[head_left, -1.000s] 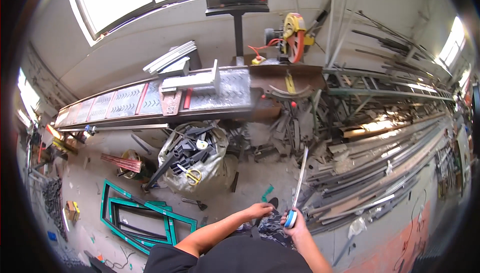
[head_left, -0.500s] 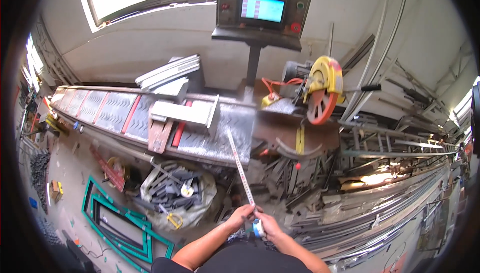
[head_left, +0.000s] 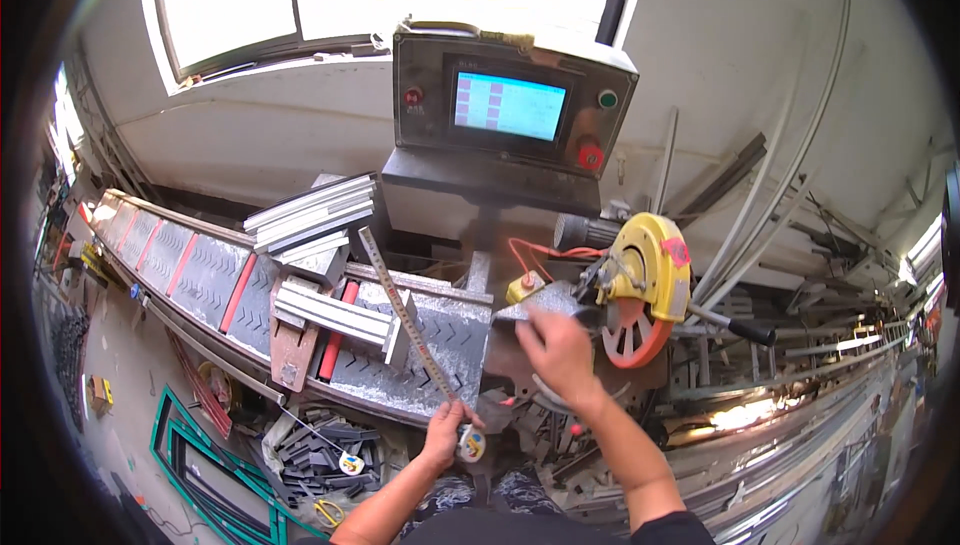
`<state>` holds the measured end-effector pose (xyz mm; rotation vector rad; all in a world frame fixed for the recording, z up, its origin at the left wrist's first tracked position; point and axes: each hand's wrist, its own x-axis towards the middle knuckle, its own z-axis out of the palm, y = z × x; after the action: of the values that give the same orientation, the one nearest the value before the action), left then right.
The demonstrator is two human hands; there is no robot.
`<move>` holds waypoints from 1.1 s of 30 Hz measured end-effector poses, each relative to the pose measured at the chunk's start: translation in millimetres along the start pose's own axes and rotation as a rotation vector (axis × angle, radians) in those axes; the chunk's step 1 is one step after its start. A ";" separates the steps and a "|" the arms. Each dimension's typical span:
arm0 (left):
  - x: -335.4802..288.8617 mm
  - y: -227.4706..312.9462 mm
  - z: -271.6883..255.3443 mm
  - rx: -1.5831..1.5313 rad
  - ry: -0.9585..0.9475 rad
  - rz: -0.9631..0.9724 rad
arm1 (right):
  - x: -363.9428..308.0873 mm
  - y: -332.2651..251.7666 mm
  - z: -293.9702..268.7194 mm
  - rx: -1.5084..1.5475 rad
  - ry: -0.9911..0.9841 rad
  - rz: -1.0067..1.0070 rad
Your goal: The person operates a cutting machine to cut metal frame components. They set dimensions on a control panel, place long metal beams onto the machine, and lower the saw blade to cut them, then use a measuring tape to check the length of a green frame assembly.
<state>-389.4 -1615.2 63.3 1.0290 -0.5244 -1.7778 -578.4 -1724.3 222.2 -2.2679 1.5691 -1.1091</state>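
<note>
One long bench (head_left: 198, 263) spans left to centre. One control box (head_left: 510, 103) stands upper centre; one yellow saw (head_left: 648, 257), right of centre. Two hands: right hand (head_left: 565, 360), centre, near the saw, fingers loosely spread; left hand (head_left: 443, 437), lower centre, gripping one tape measure (head_left: 471, 444), blade extended toward upper left.

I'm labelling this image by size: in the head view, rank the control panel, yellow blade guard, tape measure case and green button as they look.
Largest to smallest, by apparent size only:
1. Control panel
2. Yellow blade guard
3. Tape measure case
4. Green button
</note>
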 end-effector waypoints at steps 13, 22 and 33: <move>-7.8 -38.0 19.0 -0.084 0.294 0.078 | 198.5 71.2 6.1 -0.499 0.395 -0.262; 24.1 -9.7 5.8 -0.091 0.322 0.073 | 232.5 36.2 21.8 -0.281 0.416 -0.681; 46.4 12.0 -28.9 -0.101 0.318 0.110 | 244.5 32.2 42.1 -0.418 0.443 -0.571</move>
<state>-366.6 -1659.2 37.2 1.1618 -0.2843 -1.4914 -533.0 -1960.2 292.1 -3.0413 1.4216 -1.6414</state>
